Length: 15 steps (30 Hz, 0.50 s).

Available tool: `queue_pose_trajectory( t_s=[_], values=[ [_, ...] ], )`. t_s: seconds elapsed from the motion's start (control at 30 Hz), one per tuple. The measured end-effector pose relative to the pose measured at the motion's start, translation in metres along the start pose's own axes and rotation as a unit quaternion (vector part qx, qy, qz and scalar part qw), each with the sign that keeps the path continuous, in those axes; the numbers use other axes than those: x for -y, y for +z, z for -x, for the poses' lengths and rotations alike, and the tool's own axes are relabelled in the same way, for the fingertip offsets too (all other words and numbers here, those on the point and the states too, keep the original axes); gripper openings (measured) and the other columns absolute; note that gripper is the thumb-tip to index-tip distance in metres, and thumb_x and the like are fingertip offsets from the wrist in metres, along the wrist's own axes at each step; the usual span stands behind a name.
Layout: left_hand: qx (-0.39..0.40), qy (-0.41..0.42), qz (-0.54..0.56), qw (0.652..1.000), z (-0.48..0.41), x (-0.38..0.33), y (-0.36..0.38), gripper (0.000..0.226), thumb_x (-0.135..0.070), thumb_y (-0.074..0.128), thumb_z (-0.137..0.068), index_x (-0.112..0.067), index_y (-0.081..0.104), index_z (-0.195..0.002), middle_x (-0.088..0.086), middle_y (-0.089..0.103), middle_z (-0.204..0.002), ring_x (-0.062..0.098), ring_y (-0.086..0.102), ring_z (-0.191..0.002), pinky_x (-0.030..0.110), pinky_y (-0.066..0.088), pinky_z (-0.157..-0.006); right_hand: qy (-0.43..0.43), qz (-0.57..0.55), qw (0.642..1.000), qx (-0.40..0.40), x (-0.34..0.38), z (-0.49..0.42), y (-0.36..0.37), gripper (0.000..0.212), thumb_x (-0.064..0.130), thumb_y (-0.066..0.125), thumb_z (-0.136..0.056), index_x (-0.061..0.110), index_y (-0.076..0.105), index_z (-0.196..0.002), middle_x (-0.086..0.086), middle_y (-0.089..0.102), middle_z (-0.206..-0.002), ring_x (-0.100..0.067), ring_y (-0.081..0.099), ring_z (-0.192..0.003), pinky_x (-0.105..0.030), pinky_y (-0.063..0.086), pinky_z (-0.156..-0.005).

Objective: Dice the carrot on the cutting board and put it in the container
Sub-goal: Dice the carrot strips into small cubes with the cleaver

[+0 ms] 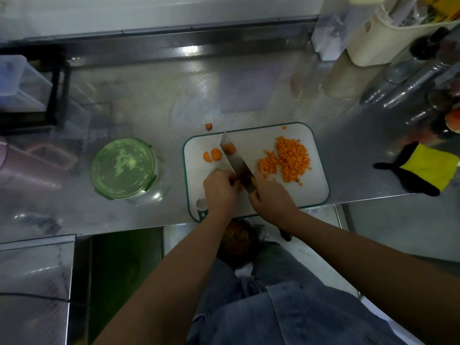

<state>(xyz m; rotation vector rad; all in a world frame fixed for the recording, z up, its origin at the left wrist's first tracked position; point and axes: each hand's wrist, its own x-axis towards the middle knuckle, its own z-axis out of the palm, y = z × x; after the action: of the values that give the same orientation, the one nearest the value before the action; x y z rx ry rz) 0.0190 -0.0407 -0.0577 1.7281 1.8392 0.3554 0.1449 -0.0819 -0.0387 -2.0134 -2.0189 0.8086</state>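
A white cutting board [311, 192] with a green rim lies at the counter's front edge. My right hand [272, 197] grips the handle of a knife [232, 158] whose blade points away to the left across the board. My left hand [219, 189] sits against the blade's left side, its curled fingers on a carrot piece that is almost fully hidden. Carrot slices [212, 155] lie left of the blade, and one chunk [230, 148] lies right of it. A pile of diced carrot [290, 160] covers the board's right side. The round container [124, 168] with a green lid stands to the left.
One carrot bit [208, 126] lies on the steel counter just beyond the board. A yellow and black cloth [425, 170] lies at the right. Jars and a cream holder [368, 43] crowd the back right; plastic boxes [22, 83] stand at the back left.
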Motion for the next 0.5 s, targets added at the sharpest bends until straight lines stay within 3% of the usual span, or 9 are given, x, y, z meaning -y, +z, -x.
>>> queue_pose_trajectory(
  t_s=[0.27, 0.5],
  values=[
    [0.004, 0.030, -0.004, 1.000, 0.004, 0.001, -0.007, 0.017, -0.024, 0.065, -0.085, -0.009, 0.074, -0.087, 0.011, 0.066, -0.084, 0.027, 0.059, -0.081, 0.029, 0.031, -0.063, 0.018, -0.014, 1.000, -0.014, 0.000, -0.003, 0.008, 0.036, 0.015, 0.048, -0.091, 0.006, 0.043, -0.125, -0.013, 0.055, -0.075, -0.029, 0.050, -0.060, -0.031, 0.030, -0.052],
    [0.027, 0.082, -0.045, 0.995, 0.008, 0.013, -0.009, 0.014, -0.015, 0.069, -0.079, -0.008, 0.072, -0.092, 0.013, 0.063, -0.090, 0.030, 0.058, -0.087, 0.034, 0.041, -0.072, -0.005, -0.034, 0.999, -0.026, 0.000, 0.000, 0.001, 0.035, 0.013, 0.049, -0.091, 0.003, 0.044, -0.125, -0.017, 0.059, -0.074, -0.032, 0.054, -0.062, -0.038, 0.040, -0.053]
  ],
)
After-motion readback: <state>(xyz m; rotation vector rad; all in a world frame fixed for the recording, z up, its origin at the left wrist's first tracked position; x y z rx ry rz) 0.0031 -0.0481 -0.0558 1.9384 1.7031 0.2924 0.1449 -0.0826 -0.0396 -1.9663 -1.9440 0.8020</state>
